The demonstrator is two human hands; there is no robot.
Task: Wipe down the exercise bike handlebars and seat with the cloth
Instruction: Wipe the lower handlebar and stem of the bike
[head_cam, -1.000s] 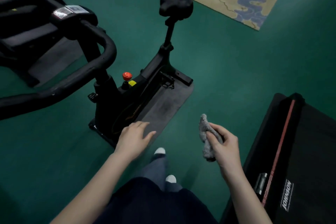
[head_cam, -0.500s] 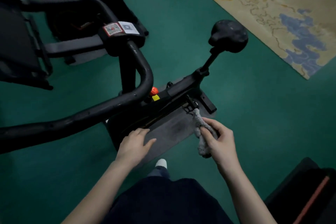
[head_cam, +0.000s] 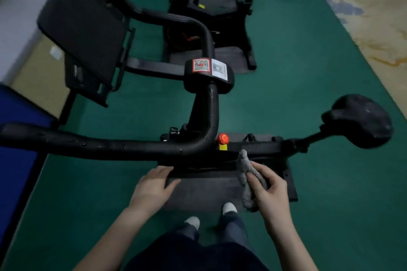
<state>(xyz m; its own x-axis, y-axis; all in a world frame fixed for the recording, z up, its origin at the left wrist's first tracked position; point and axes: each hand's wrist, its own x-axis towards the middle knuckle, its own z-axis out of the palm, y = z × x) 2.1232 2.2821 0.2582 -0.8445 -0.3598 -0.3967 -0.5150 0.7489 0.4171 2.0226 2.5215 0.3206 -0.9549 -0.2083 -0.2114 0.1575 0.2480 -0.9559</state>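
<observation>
Green floor (head_cam: 308, 77) bears grey mat (head_cam: 198, 193) and rug (head_cam: 374, 17).

The right hand (head_cam: 269, 191) grips a crumpled grey cloth (head_cam: 247, 177) just below the bike's frame, near the red knob (head_cam: 222, 139). The left hand (head_cam: 152, 187) hangs open under the black handlebars (head_cam: 105, 144), and the seat (head_cam: 361, 121) juts out at right above green floor (head_cam: 330, 182)

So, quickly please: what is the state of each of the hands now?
Left hand: open, fingers relaxed, holding nothing.
Right hand: closed around the grey cloth.
</observation>
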